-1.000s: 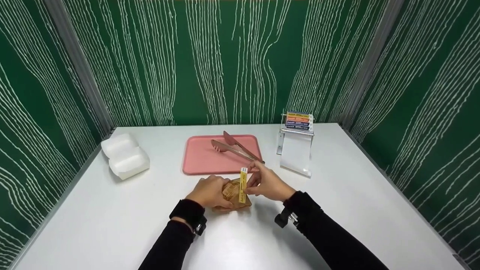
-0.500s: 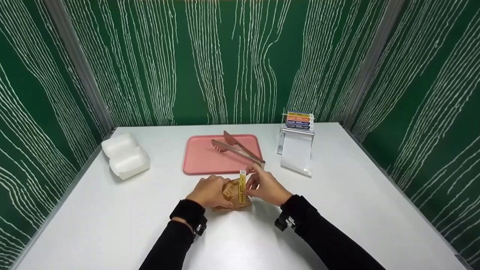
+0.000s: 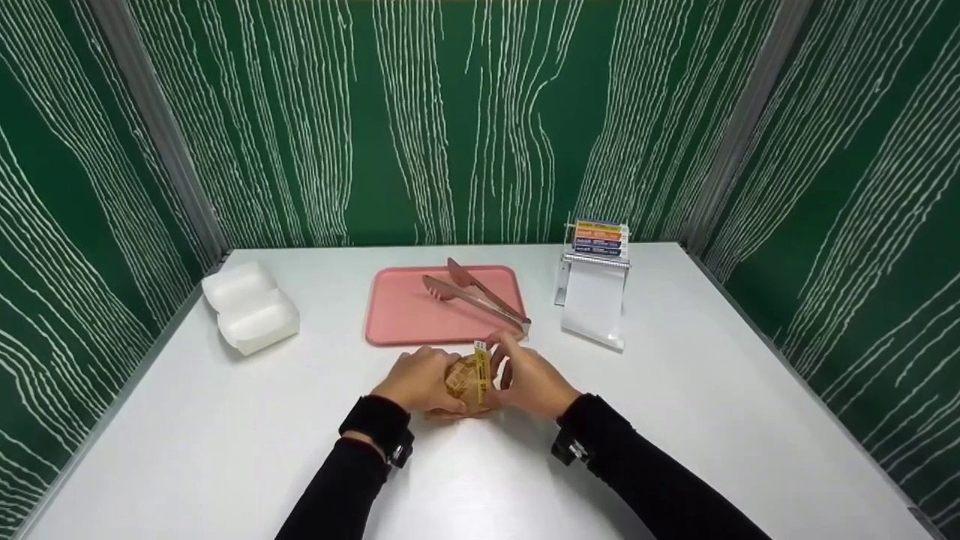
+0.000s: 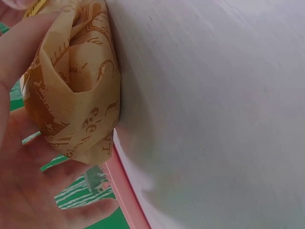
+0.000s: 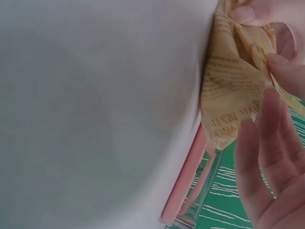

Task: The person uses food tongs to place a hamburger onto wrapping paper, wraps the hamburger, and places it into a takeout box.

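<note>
Where the packet sits: while I look down through the head view, the brown printed paper packet (image 3: 461,384) rests on the desk (image 3: 187,442), between the two hands and on the near side of the tray.
Yellow label: a narrow printed strip (image 3: 482,373) lies along the packet's right side, its white end pointing away from me.
Left hand: I see it (image 3: 420,381) gripping the packet's left side, thumb on the near face and fingers round the far one, spread apart in the left wrist view.
Right hand: it (image 3: 534,380) is half open and curved, thumb and forefinger touching at the yellow label; I cannot tell whether they pinch it or only press.
Pink tray: it (image 3: 405,307) lies flat just beyond the packet.
Tongs: they (image 3: 477,302) rest spread on the tray, joined end at its near right corner, close to the right hand.
Stand: to the right of the tray I have a metal stand (image 3: 596,262) with coloured strips (image 3: 598,237) on top and a white sheet (image 3: 592,304) hanging in front.
White box: it (image 3: 259,322) sits open at the desk's far left, well apart from the hands.
</note>
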Demonstrator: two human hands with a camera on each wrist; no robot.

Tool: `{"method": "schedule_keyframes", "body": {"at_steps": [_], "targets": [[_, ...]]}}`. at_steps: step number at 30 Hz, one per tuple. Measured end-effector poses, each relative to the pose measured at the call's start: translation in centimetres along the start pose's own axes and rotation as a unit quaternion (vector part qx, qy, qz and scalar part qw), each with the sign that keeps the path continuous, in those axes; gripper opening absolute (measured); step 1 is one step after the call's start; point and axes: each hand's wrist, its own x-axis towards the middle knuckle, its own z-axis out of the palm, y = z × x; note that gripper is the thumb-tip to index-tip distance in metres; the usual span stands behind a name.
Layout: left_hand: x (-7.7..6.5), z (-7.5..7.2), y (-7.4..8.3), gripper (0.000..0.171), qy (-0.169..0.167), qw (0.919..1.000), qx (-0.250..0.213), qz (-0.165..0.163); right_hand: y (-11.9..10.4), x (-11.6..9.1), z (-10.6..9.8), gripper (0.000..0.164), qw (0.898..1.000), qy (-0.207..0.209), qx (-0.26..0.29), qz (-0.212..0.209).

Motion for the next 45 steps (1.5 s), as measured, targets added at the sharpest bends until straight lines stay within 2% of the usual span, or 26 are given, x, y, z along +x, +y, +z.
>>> {"method": "schedule_keyframes", "body": {"at_steps": [4,7,10,15,18,25,33,45], "targets": [[0.0,-0.1,0.0,0.07,0.005,1.0,0.005,0.003,-0.3,-0.2,0.4,0.082,0.998,0.014,-0.061,-0.014],[0.0,-0.1,0.0,0.069,0.003,1.0,0.003,0.001,-0.4,-0.2,0.6,0.083,0.996,0.029,-0.084,-0.021],[-0.1,-0.2,0.0,0.067,-0.003,1.0,-0.004,-0.006,-0.5,0.0,0.6,0.077,0.995,0.046,-0.086,-0.018],[0.0,-0.1,0.1,0.068,-0.004,0.9999,-0.008,-0.007,-0.5,0.5,0.4,0.051,0.994,0.078,-0.073,-0.004],[0.0,-0.1,0.0,0.068,-0.002,1.0,-0.003,-0.005,-0.5,0.9,0.3,0.043,0.994,0.081,-0.069,0.007],[0.0,-0.1,0.0,0.067,-0.001,1.0,-0.005,-0.001,-0.4,1.5,0.6,0.036,0.994,0.077,-0.078,0.026],[0.0,-0.1,0.1,0.068,0.001,1.0,0.005,-0.002,0.2,1.7,0.9,0.029,0.991,0.09,-0.096,0.037],[0.1,0.1,0.1,0.052,0.005,1.0,-0.001,0.001,0.3,3.0,1.6,0.023,0.984,0.106,-0.127,0.06]]}}
